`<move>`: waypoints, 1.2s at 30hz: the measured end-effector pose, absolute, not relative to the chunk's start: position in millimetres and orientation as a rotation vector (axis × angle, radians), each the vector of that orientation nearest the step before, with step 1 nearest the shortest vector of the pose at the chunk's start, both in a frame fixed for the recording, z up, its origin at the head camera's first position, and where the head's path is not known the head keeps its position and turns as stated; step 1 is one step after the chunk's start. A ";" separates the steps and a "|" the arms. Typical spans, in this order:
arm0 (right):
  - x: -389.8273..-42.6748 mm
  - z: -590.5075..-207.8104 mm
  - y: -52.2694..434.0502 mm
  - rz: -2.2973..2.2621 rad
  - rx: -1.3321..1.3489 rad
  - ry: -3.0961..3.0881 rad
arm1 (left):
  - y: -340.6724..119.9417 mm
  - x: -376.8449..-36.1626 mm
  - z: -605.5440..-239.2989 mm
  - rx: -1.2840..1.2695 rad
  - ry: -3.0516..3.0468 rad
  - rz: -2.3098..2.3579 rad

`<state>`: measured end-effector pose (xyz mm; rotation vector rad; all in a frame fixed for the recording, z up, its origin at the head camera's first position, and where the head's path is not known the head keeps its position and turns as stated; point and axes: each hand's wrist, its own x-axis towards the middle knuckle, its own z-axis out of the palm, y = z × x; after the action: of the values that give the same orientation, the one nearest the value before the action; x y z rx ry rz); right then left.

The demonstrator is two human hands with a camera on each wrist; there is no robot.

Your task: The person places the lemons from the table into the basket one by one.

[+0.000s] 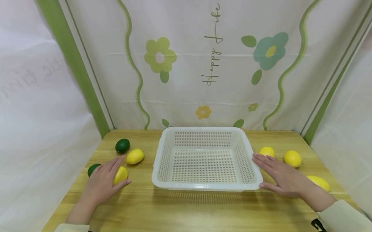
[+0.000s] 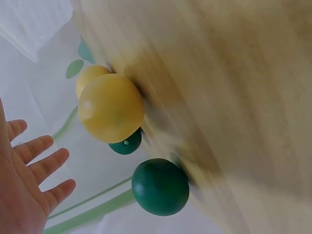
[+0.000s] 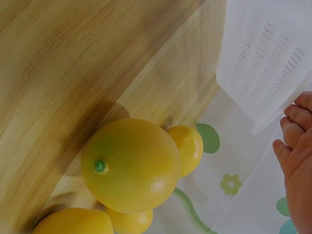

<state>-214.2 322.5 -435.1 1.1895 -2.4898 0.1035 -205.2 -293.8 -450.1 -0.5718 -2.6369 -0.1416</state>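
White perforated plastic basket [image 1: 163, 165] sits mid-worktop, nothing in it yet. All fruit is outside it on the wooden worktop [image 1: 190, 212]. Left hand [image 1: 103, 183], fingers straight, lies over a yellow lemon [image 1: 122, 174] without gripping it; a dark green lime [image 1: 91, 168] is just beside it, another green lime [image 1: 122, 145] and second yellow lemon [image 1: 135, 156] lie further back. Right hand [image 1: 280, 177] is flat and relaxed against the basket's right rim, holding nothing. Three more lemons [image 1: 292, 158] lie right of it. Judgement: loading not begun, seven pieces left.

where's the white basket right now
In the head view the white basket sits mid-table between both hands, its right rim touched by the right hand.
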 end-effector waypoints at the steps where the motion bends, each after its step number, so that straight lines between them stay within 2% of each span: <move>1: -214.1 -434.9 322.6 0.103 1.188 -2.492 | -294.2 -204.5 -450.9 -0.569 -2.641 -0.143; 36: -214.3 -433.7 322.9 0.061 1.192 -2.500 | -301.0 -208.1 -473.6 -0.462 -2.826 -0.227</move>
<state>-214.3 322.9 -433.7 1.1920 -2.4997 0.0606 -208.1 -301.0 -473.6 -0.4620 -2.8259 -0.2272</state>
